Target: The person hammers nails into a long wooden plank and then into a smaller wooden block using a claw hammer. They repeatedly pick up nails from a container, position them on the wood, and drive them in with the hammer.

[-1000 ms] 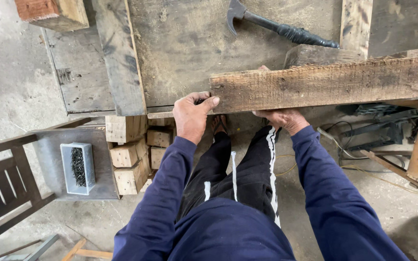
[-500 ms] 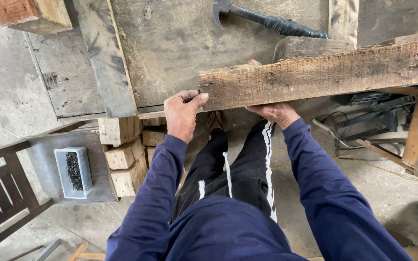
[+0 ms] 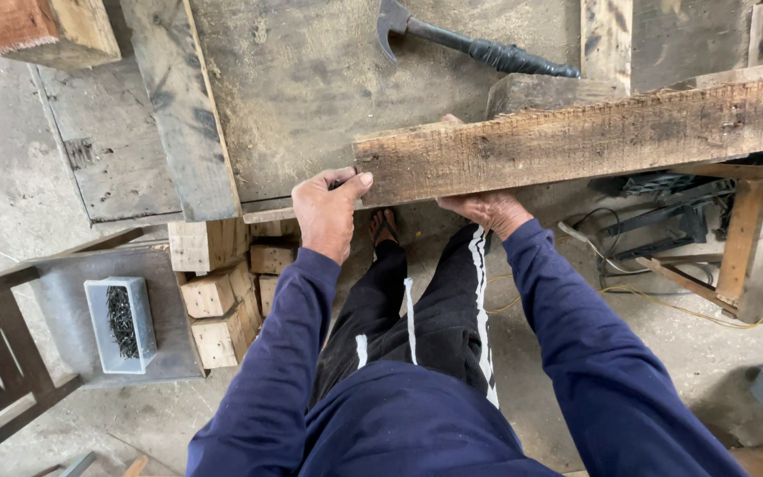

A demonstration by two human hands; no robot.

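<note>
Wooden plank [image 3: 593,141] in both grips

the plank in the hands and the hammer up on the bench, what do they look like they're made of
The plank looks like rough-sawn, unfinished wood: weathered brown, with grain, cracks and dark stains. The left hand grips its end; the right hand supports it from below. The hammer looks like dark metal at the claw head, dull, not shiny; its ribbed black handle could be rubber or painted steel.

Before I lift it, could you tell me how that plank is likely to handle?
The plank looks thick and straight, so probably stiff and fairly heavy. Its rough, weathered face should grip well but may splinter. It runs far past the right hand and left hand, so it may tip.
</note>
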